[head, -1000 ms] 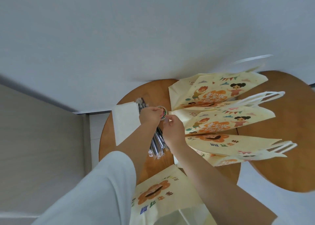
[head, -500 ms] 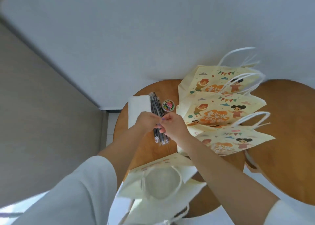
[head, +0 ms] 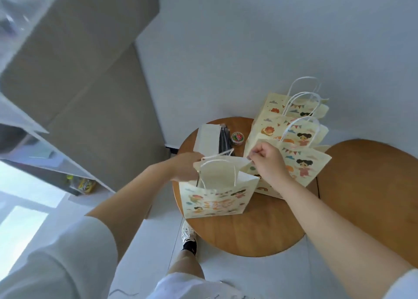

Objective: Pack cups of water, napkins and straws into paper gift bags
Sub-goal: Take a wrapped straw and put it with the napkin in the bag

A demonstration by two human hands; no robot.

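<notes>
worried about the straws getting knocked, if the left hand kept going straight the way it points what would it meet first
The open bag: the left hand sits at its left rim, with the fingers hidden behind the paper. The straws lie just beyond the bag and could be next, though depth is unclear.

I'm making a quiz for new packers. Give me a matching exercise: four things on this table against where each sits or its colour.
Things:
1 open gift bag
2 napkins
3 straws
4 round tub

Descriptions:
A dark bundle
B white stack at the far left of the table
C multicoloured contents
D standing at the near edge, mouth open

Pairs: 1-D, 2-B, 3-A, 4-C.
</notes>
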